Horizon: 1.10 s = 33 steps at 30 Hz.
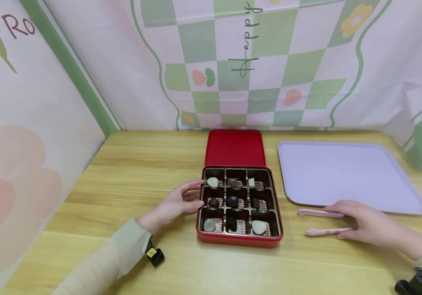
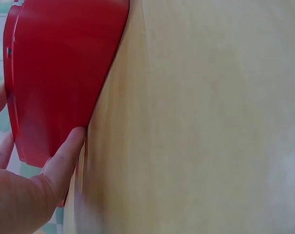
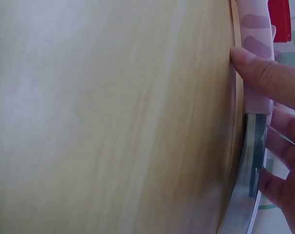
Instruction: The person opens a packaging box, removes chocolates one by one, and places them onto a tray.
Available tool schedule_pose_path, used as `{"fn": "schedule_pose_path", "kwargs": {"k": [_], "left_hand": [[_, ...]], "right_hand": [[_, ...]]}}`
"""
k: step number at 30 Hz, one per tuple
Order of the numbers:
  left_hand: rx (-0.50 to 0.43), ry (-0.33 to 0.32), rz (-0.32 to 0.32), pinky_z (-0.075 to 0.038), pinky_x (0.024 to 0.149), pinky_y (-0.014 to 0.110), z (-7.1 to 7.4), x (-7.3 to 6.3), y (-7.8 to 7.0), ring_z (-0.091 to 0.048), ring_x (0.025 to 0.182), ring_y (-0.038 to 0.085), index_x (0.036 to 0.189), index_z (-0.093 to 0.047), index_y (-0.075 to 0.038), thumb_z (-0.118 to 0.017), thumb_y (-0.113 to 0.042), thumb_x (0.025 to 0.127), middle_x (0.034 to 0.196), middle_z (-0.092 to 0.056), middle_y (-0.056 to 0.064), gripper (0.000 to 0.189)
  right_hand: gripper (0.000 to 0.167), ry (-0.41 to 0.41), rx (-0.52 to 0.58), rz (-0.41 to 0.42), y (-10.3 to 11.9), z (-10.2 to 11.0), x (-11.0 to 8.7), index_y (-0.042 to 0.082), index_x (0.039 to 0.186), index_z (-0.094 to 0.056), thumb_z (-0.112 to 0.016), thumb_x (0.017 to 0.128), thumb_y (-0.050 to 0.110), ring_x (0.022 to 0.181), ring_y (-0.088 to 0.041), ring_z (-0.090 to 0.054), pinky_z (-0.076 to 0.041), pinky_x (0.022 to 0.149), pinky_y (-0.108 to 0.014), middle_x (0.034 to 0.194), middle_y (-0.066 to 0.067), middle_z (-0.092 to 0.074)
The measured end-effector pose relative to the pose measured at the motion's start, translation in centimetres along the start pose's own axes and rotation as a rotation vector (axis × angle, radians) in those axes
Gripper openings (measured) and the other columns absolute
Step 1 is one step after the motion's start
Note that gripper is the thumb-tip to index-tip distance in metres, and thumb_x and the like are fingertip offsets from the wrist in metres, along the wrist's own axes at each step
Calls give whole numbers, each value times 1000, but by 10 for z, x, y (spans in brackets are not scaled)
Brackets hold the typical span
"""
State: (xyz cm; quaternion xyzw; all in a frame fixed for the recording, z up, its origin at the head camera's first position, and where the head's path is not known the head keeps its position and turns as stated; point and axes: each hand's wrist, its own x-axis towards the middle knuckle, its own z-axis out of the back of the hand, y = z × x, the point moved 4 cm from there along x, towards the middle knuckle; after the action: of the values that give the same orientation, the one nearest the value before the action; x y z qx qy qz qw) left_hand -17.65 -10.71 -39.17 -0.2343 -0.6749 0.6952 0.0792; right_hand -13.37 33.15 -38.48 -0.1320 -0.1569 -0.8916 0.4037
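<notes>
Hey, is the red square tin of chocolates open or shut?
Open: the tin has its red lid behind it, uncovering chocolates in nine dark compartments.

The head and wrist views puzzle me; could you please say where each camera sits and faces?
Head: on the head, facing forward and down at the red box, tongs and tray; left hand and right hand show.
Left wrist: on that wrist, facing the red box's side and table; part of the left hand shows.
Right wrist: on that wrist, facing table and tongs; part of the right hand shows.
Head and right wrist share the tongs.
</notes>
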Motion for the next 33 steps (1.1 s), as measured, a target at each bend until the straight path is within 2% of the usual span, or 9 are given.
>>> {"fn": "schedule_pose_path", "kwargs": {"k": [7,14,22,27,29,33], "left_hand": [[-9,0,-4,-55,91,38,-1,-1,-1,-39,131,39,145,-36,-7,-63,5,84,145,-34,22,67],[-8,-1,1,-55,91,38,-1,0,1,-38,131,39,144,-36,-8,-63,4,85,145,-33,22,67],[4,-16,7,-56,89,38,0,0,1,-40,130,38,144,-38,-10,-63,4,85,144,-34,21,66],[6,-14,12,-55,90,38,0,2,2,-40,130,38,144,-38,-10,-62,5,85,145,-34,20,66],[5,-13,10,-55,90,38,0,2,3,-40,130,38,144,-37,-10,-62,5,85,145,-34,21,66],[10,-9,1,-55,90,37,1,1,2,-40,130,38,145,-36,-8,-61,5,85,145,-34,22,66]], "right_hand": [[65,-15,0,6,-2,1,-2,14,106,-67,-90,46,23,91,1,-55,-31,87,4,96,11,-63],[63,-5,-13,-10,-2,3,-2,14,104,-68,-92,46,19,86,0,-57,-36,80,3,93,14,-63],[68,-15,51,14,-1,6,3,14,111,-67,-89,47,10,78,5,-53,-41,66,-2,94,14,-60],[72,2,32,23,-1,10,8,11,116,-65,-86,48,5,77,5,-50,-40,60,-6,97,5,-61],[76,-3,-1,26,-1,13,12,12,120,-64,-85,47,5,79,5,-51,-41,62,-6,97,4,-62],[80,-17,-5,29,-2,20,19,14,124,-61,-85,48,4,72,8,-45,-37,58,-5,93,6,-61]]}}
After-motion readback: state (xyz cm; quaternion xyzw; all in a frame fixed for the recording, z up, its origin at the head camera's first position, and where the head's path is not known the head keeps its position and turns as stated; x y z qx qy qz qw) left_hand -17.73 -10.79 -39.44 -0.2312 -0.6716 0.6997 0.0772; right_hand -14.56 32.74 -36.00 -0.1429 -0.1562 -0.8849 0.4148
